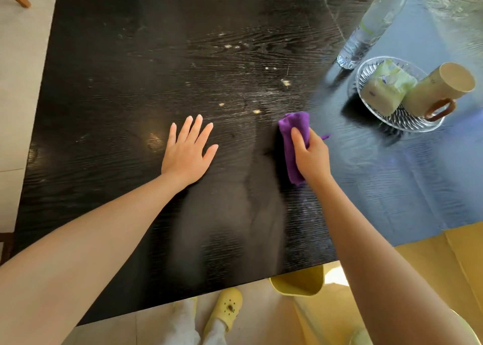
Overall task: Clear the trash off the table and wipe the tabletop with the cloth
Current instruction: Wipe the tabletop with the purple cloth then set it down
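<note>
One black wood-grain tabletop [130, 83] fills our view, and we count roughly eight pale crumb specks [257, 111] scattered from twelve to one o'clock of the hands. Our right hand [312, 156] is nearer them, closed around the one folded purple cloth [291, 135], its long axis running six to twelve. Our left hand [187, 152] lies flat, fingers spread, holding nothing. At two o'clock sit one clear plastic bottle [373, 26], one glass dish [402, 120], one beige mug [439, 91].
</note>
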`<state>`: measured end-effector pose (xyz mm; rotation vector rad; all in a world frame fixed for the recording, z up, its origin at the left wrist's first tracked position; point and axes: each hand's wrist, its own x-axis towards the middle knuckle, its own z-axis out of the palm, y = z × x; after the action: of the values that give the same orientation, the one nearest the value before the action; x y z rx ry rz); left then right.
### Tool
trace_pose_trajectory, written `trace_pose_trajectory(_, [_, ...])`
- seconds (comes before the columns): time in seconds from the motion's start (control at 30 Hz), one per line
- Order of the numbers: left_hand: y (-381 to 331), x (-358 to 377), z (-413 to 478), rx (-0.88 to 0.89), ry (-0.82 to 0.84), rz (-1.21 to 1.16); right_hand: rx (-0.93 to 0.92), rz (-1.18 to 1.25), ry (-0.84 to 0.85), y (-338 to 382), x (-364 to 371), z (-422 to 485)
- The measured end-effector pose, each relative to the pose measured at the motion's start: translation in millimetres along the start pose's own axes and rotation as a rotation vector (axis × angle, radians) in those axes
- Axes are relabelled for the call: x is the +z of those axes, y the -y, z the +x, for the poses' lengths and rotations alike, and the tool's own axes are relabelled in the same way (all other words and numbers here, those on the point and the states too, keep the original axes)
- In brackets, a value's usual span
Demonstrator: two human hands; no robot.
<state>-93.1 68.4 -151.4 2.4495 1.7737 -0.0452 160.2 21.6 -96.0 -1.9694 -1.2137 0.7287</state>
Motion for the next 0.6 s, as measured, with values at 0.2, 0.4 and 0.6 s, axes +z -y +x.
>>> trace_pose_trajectory(0.2, [-0.4,1.7,0.8,0.009,-0.005,-0.003,-0.252,-0.576,0.142,-30.0,37.9,13.6])
trace_pose_trajectory(0.4, [-1.3,-0.4,0.5,-0.002,0.002,0.013,-0.374,-0.536,0.226,-22.0,36.9,-52.7])
trace_pose_trajectory(0.6, [-1.4,-2.5,0.1,0.006,-0.002,0.003,-0.512,-0.585,0.340,-30.5,36.5,-123.2])
